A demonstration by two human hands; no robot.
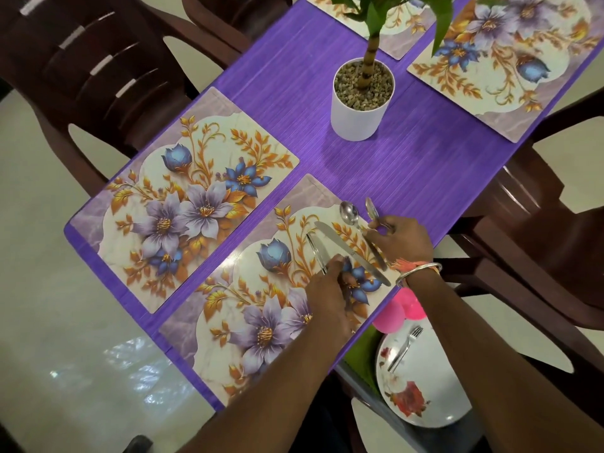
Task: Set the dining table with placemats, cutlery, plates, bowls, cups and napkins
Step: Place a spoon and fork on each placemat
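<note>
Left hand (327,291) pinches a silver utensil (316,253) mid-placemat (235,322); right hand (400,240) grips a spoon (371,207) near the counter (425,178) edge, open purple stretch toward the pot (361,103).

purple table (425,165), four floral placemats (183,197), white plant pot (361,106)

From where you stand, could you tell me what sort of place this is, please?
Most likely a home dining room: a table laid with floral placemats, dark chairs around it, and a potted plant at centre.
</note>
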